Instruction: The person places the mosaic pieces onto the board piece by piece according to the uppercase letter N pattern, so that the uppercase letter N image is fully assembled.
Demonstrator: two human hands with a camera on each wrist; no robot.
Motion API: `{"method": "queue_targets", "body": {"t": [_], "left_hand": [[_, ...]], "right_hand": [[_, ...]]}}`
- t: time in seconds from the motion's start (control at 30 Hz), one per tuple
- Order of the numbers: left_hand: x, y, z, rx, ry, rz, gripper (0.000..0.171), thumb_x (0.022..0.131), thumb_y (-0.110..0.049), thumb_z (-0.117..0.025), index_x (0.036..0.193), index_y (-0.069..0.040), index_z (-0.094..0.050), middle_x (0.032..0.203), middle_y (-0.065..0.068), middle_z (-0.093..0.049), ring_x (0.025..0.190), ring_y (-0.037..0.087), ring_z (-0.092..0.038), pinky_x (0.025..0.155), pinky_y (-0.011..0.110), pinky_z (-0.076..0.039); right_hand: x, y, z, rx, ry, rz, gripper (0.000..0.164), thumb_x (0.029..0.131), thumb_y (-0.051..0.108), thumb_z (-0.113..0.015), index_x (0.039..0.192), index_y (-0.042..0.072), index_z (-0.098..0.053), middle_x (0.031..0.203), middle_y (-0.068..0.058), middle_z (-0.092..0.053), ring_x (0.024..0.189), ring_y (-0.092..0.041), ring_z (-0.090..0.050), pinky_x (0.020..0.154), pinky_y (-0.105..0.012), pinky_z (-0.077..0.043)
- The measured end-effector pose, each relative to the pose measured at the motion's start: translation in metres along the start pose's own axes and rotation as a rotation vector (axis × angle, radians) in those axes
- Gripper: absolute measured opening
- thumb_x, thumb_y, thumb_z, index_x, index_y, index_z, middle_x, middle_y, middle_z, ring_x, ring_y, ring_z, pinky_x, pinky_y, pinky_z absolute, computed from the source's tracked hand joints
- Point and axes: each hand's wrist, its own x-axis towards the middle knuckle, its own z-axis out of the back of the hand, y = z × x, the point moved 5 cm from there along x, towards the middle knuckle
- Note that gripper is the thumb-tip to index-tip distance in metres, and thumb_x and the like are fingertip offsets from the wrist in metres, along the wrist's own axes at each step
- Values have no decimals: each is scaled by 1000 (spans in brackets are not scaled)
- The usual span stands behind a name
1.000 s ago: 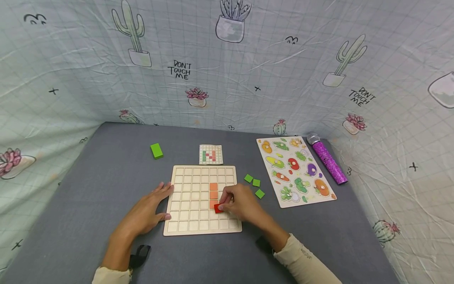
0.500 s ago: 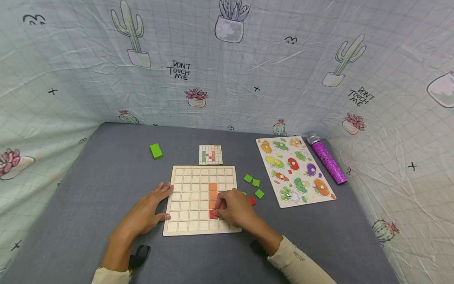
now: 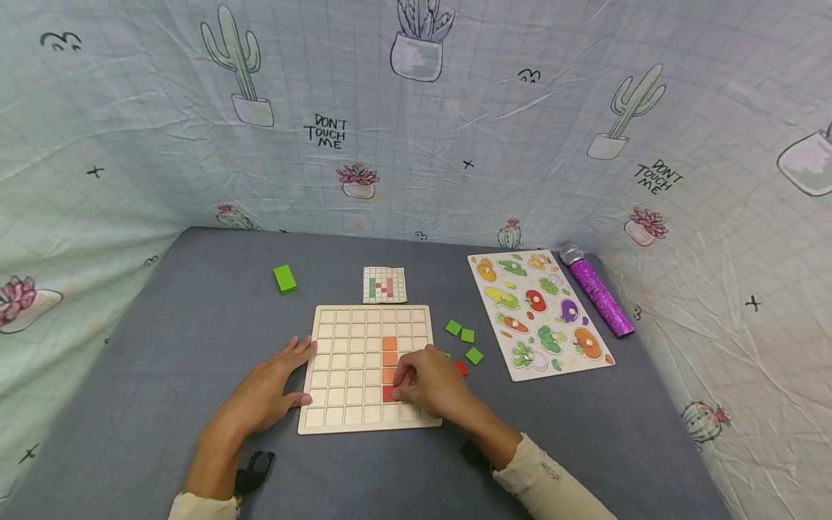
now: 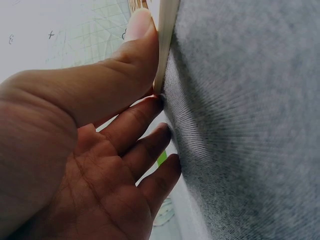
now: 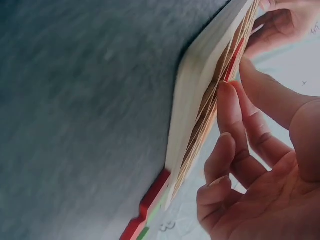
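Observation:
A wooden grid board (image 3: pixel 354 419) lies on the grey table. A column of three orange tiles (image 3: pixel 389 359) fills cells right of its middle. Just below them, a red square tile (image 3: pixel 388 393) sits in its cell. My right hand (image 3: pixel 432 383) pinches this tile at its right side; in the right wrist view its thumb and fingertips meet at the red tile (image 5: pixel 233 65). My left hand (image 3: pixel 263 390) rests along the board's left edge, fingers extended. Its thumb (image 4: pixel 140 30) lies on the rim in the left wrist view, with the other fingers spread beside the edge.
A small pattern card (image 3: pixel 384 284) lies behind the board. Several green tiles (image 3: pixel 474 355) and a red tile (image 3: pixel 461 368) lie to its right. Farther out are a vegetable puzzle board (image 3: pixel 520 318) and a purple glittery microphone (image 3: pixel 601 296). A green block (image 3: pixel 284 279) lies back left.
My right hand has moved slightly left and down, bringing the tilted red tile flat into the cell below the orange column. The left hand has stayed at the board's edge.

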Motion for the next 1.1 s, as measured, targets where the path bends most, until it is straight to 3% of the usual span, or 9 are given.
{"method": "queue_targets", "body": {"t": [0.2,0.43,0.6,0.83,1.1], "left_hand": [[-1,1,0,-7,1,10,91,82,-8,-90,161,-3,-45,170,19,-39,158,48,-32,119,70,-36],[-1,1,0,-7,5,17,91,82,-7,-90,161,-3,-45,170,20,-39,158,48,-32,120,70,-36],[0,0,0,-5,5,17,91,82,-7,-90,161,-3,-45,170,20,-39,158,48,-32,119,70,-36],[1,-1,0,0,7,12,91,82,-7,-90,161,-3,-45,170,20,-39,159,47,-32,120,69,-36],[1,-1,-1,4,13,20,91,82,-8,-90,161,-4,-45,170,19,-39,159,47,-32,120,70,-35]], "right_hand": [[-3,-10,13,76,-23,2,20,78,10,-94,80,18,-76,74,10,-68,82,-15,-61,72,-24,-45],[-8,-25,35,87,-85,12,20,77,4,-94,85,12,-78,78,3,-72,69,-15,-61,62,-22,-48],[-13,-40,44,102,-94,-40,22,77,5,-95,88,12,-77,84,-4,-74,79,-19,-63,66,-22,-49],[-19,-58,49,61,-107,-118,28,72,10,-98,88,18,-77,89,0,-69,86,-17,-61,73,-25,-49],[-22,-62,44,-60,-112,-137,28,72,11,-99,88,21,-78,84,4,-71,87,-15,-58,76,-31,-47]]}}
